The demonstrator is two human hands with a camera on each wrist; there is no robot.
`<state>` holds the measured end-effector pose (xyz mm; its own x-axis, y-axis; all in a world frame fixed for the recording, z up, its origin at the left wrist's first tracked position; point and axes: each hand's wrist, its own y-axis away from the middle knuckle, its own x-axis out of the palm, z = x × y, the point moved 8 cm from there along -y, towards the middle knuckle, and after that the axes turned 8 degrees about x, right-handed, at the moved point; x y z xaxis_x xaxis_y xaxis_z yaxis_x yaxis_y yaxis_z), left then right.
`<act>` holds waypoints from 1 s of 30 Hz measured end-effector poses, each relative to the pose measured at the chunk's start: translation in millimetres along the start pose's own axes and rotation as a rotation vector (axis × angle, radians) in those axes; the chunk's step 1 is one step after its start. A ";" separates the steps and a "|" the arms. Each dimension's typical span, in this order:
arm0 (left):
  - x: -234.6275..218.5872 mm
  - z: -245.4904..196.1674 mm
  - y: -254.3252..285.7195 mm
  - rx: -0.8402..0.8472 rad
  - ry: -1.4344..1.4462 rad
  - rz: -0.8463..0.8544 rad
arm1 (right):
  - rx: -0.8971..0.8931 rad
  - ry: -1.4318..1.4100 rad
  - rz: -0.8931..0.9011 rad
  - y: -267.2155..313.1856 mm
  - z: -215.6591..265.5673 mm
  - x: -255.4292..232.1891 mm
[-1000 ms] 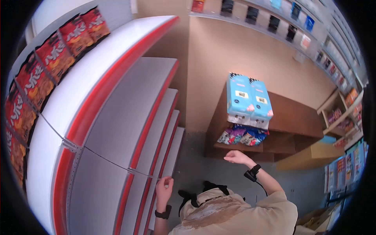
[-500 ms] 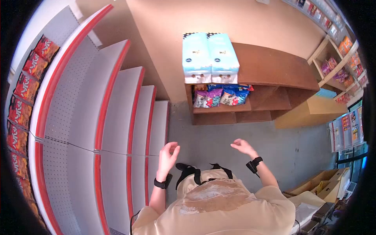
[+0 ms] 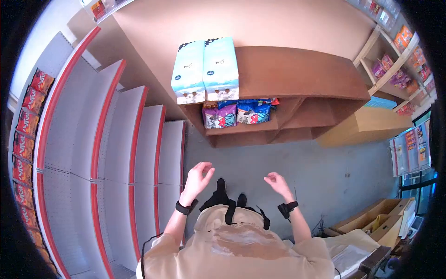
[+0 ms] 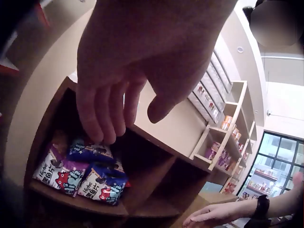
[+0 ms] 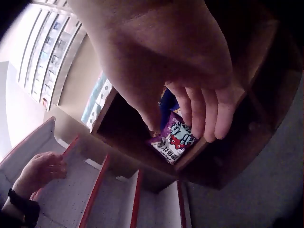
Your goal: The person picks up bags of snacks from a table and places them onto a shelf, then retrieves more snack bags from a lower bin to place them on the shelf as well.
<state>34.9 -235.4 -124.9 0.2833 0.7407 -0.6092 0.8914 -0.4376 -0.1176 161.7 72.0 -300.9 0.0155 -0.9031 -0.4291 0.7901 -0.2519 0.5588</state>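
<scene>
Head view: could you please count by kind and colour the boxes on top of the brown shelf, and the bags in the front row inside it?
Blue boxes: 2
Purple bag: 1
Blue bag: 1
Total: 4

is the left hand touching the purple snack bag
Apart: the head view shows grey floor between the left hand and the purple snack bag.

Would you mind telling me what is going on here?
A person is before a brown shelf unit, left hand and right hand out in front, each holding nothing. A purple snack bag and blue snack bags sit inside it at upper left, beneath two light-blue packages side by side on top.
</scene>
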 end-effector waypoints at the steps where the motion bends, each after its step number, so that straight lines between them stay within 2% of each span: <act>1: 3.9 -5.8 -9.2 0.006 -0.004 0.019 | -0.009 -0.015 -0.028 -1.3 -4.5 -4.5; 4: 16.7 -11.1 -39.2 0.042 0.037 0.034 | -0.039 -0.018 -0.093 -7.4 -10.3 -18.5; 6: 27.2 -14.4 -56.4 0.084 0.013 0.088 | 0.084 -0.019 -0.068 -14.7 -20.0 -21.1; 8: 34.4 -9.6 -72.5 0.118 0.044 0.086 | 0.101 0.014 -0.058 -29.2 -23.1 -24.9; 13: 41.3 8.8 -113.0 0.127 0.092 0.063 | 0.034 0.059 -0.075 -64.2 11.9 -44.2; 16: 45.6 21.3 -129.5 0.106 0.109 0.070 | -0.017 0.109 -0.041 -84.2 54.0 -58.7; 17: 46.7 25.3 -132.1 0.155 0.115 0.019 | -0.010 0.144 -0.027 -94.6 58.3 -60.2; 20: 52.6 44.7 -128.9 0.072 0.122 0.044 | -0.047 0.222 -0.018 -131.1 68.1 -61.0; 23: 45.5 60.9 -109.6 -0.058 0.093 -0.026 | -0.090 0.402 -0.006 -166.6 87.5 -58.2; 26: 45.0 75.4 -80.2 -0.198 0.048 -0.070 | -0.272 0.675 -0.072 -198.5 123.1 -57.9; 28: 48.8 83.3 -54.8 -0.331 0.019 -0.117 | -0.340 0.851 -0.099 -235.8 128.6 -49.2; 30: 53.0 79.2 -27.7 -0.418 -0.035 -0.174 | -0.483 0.852 -0.140 -268.3 141.3 -43.8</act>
<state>-2.8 -224.4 -216.0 0.1108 0.7639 -0.6357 0.9930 -0.0593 0.1018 -137.6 130.1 -331.8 0.1891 -0.2757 -0.9425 0.9806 0.0028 0.1959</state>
